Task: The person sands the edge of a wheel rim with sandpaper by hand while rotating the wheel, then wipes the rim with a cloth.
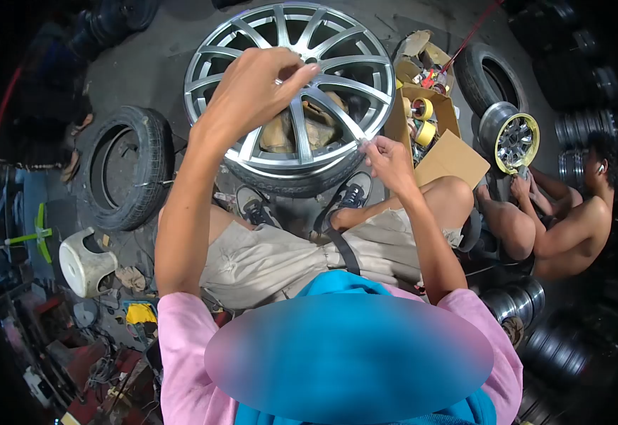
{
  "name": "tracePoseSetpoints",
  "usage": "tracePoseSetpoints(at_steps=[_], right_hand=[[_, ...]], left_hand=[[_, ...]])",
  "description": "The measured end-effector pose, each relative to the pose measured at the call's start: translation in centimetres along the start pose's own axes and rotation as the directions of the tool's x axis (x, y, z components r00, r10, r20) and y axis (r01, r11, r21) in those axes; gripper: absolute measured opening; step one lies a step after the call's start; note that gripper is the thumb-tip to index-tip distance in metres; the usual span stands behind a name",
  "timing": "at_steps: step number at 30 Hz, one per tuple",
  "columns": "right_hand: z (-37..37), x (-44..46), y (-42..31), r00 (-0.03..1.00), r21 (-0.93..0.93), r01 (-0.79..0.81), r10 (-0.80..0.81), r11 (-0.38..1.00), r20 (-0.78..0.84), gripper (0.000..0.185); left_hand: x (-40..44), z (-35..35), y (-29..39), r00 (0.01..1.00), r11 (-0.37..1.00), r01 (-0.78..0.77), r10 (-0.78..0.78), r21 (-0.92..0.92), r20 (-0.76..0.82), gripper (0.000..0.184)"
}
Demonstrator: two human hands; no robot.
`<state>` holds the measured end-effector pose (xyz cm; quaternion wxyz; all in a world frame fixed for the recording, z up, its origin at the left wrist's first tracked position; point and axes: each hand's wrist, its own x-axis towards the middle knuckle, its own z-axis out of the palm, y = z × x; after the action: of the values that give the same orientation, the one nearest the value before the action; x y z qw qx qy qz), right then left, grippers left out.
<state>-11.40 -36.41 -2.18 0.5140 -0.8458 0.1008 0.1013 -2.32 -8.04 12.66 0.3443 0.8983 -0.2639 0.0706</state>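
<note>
A large silver multi-spoke wheel rim lies flat on top of a tire in front of my feet. My left hand is raised over the rim's upper left part, near the hub, with its fingers curled and the thumb pointing right; what it holds, if anything, is hidden. At the rim's lower right edge is my right hand, its fingers pinched on a small pale thing too small to name. Brown cloth or paper shows between the spokes.
A tire stands at left, near a white stool. Open cardboard boxes with yellow tape rolls are at right. Beyond them, another person sits holding a yellow-edged rim beside another tire.
</note>
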Motion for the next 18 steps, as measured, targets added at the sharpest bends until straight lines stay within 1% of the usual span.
tracePoseSetpoints(at_steps=[1, 3, 4, 5, 7, 8, 9, 11, 12, 14, 17, 18], right_hand=[[0.4, -0.1, 0.4, 1.000, -0.005, -0.012, 0.012, 1.000, 0.008, 0.029], [1.2, -0.5, 1.6, 1.000, 0.034, 0.012, -0.011, 0.999, -0.013, 0.032], [1.8, -1.1, 1.0, 1.000, 0.074, -0.017, 0.018, 0.997, -0.003, 0.031], [2.3, -1.6, 0.5, 1.000, 0.068, -0.028, 0.028, 0.997, 0.005, 0.031], [3.6, -2.4, -0.2, 0.998, 0.149, -0.066, 0.064, 0.987, 0.014, 0.031], [4.1, -2.6, 0.0, 1.000, 0.151, -0.021, 0.018, 0.988, 0.021, 0.032], [4.3, -2.6, -0.4, 0.999, 0.150, -0.024, 0.020, 0.988, 0.026, 0.032], [4.4, -3.0, -1.3, 0.994, 0.201, -0.110, 0.102, 0.973, 0.049, 0.032], [4.3, -2.7, -1.2, 0.994, 0.201, -0.109, 0.100, 0.973, 0.053, 0.032], [3.7, -2.4, -0.8, 0.989, 0.219, -0.128, 0.141, 0.967, -0.045, 0.030], [3.4, -2.7, -1.0, 0.987, 0.211, -0.154, 0.161, 0.965, -0.018, 0.029], [3.5, -2.9, -1.1, 0.992, 0.174, -0.127, 0.129, 0.976, 0.001, 0.030]], left_hand=[[-0.3, -0.1, -0.8, 1.000, 1.000, 0.012, -0.012, -0.008, 0.006, 0.034], [-0.7, -0.4, -2.2, 0.999, 1.000, 0.025, -0.025, -0.010, -0.025, 0.034], [-0.6, -0.9, -2.5, 0.999, 1.000, 0.015, -0.015, -0.003, -0.045, 0.034], [-0.6, -1.5, -2.4, 0.996, 0.997, 0.078, -0.077, 0.023, -0.049, 0.034], [-0.9, -2.1, -2.6, 0.992, 0.994, 0.093, -0.097, -0.056, -0.079, 0.033], [-0.9, -2.5, -2.6, 0.991, 0.992, 0.122, -0.121, 0.015, -0.052, 0.033], [-1.0, -2.5, -2.7, 0.991, 0.992, 0.127, -0.126, 0.015, -0.052, 0.033], [-1.3, -2.5, -2.9, 0.985, 0.985, 0.170, -0.169, 0.022, -0.043, 0.033], [-1.5, -2.6, -3.1, 0.984, 0.985, 0.173, -0.172, 0.025, -0.044, 0.033], [-2.1, -2.7, -3.6, 0.977, 0.977, 0.212, -0.211, 0.035, -0.033, 0.033], [-2.4, -2.4, -5.6, 0.969, 0.970, 0.241, -0.242, -0.012, -0.049, 0.034], [-2.3, -2.1, -6.4, 0.969, 0.970, 0.243, -0.244, -0.019, -0.049, 0.034]])
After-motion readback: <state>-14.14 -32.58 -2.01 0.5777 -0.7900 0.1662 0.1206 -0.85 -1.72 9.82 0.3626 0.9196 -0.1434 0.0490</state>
